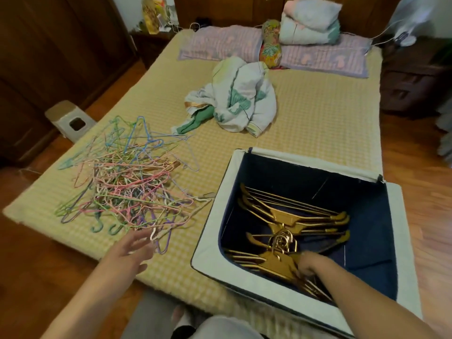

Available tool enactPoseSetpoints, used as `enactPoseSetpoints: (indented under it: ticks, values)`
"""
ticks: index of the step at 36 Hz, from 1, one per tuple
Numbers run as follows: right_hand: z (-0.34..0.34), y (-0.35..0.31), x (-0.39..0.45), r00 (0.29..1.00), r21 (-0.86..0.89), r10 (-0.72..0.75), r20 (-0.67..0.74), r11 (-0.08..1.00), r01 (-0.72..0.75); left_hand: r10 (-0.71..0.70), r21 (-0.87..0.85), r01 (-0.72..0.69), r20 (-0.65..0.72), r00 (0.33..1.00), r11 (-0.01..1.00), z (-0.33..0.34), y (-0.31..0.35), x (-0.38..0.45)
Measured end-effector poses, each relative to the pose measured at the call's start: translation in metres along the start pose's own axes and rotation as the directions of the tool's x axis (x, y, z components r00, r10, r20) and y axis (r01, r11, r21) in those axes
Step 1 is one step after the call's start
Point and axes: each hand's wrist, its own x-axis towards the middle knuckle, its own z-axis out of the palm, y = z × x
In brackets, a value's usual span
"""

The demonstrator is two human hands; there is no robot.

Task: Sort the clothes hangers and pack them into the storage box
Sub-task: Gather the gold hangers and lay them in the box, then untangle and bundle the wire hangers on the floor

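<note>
A tangled heap of thin coloured wire hangers (pixel 127 182) lies on the yellow checked mattress at the left. The open storage box (pixel 212 231), white outside and dark blue inside, stands at the right. Several gold hangers (pixel 293 216) lie stacked on its floor. My right hand (pixel 309 265) is down inside the box, fingers curled on the nearest bundle of gold hangers. My left hand (pixel 133 248) hovers with spread fingers at the near edge of the wire heap, holding nothing.
A crumpled white and green cloth (pixel 234 101) lies mid-mattress. Pillows (pixel 220 42), a floral bolster (pixel 270 42) and folded bedding (pixel 310 20) sit at the far end. A small white stool (pixel 69 121) stands left of the mattress (pixel 318 118). Wooden floor surrounds it.
</note>
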Motion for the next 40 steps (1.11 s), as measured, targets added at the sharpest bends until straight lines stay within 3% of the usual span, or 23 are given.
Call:
enactPoseSetpoints:
  ticks: [4,7,11,16,19,22,26,29,40]
  values:
    - [-0.038,-0.044,-0.036,0.942,0.158,0.005,-0.336,0.986,0.052,-0.042,-0.025,0.042,0.01,0.999,0.999,-0.02,-0.021,0.006]
    - [-0.056,-0.098,-0.08,0.81,0.239,-0.07,-0.583,0.938,0.253,-0.053,-0.047,0.055,0.047,0.998,0.997,-0.038,-0.04,0.011]
    - [-0.047,-0.195,-0.131,0.651,0.195,-0.254,-0.716,0.822,0.535,-0.065,-0.049,0.071,0.107,0.992,0.996,-0.077,-0.07,0.02]
    - [-0.005,-0.344,-0.165,0.598,0.128,-0.44,-0.671,0.725,0.677,-0.044,-0.072,0.054,0.142,0.989,0.996,-0.159,-0.115,0.035]
    - [0.03,-0.431,-0.172,0.632,0.111,-0.52,-0.575,0.715,0.69,-0.071,-0.08,0.079,0.101,0.992,0.994,-0.233,-0.148,0.04]
    - [0.062,-0.519,-0.181,0.656,0.095,-0.582,-0.48,0.709,0.699,-0.097,-0.106,0.094,-0.023,0.995,0.99,-0.323,-0.187,0.036]
    - [0.09,-0.593,-0.193,0.684,0.093,-0.605,-0.408,0.718,0.69,-0.133,-0.218,0.085,-0.215,0.967,0.972,-0.411,-0.223,0.031]
    - [0.095,-0.613,-0.194,0.73,0.16,-0.571,-0.376,0.736,0.657,-0.139,-0.307,0.048,-0.285,0.948,0.951,-0.438,-0.23,0.033]
    - [0.085,-0.757,-0.168,0.759,0.248,-0.534,-0.372,0.731,0.636,-0.156,-0.477,0.015,-0.256,0.954,0.879,-0.539,-0.244,0.084]
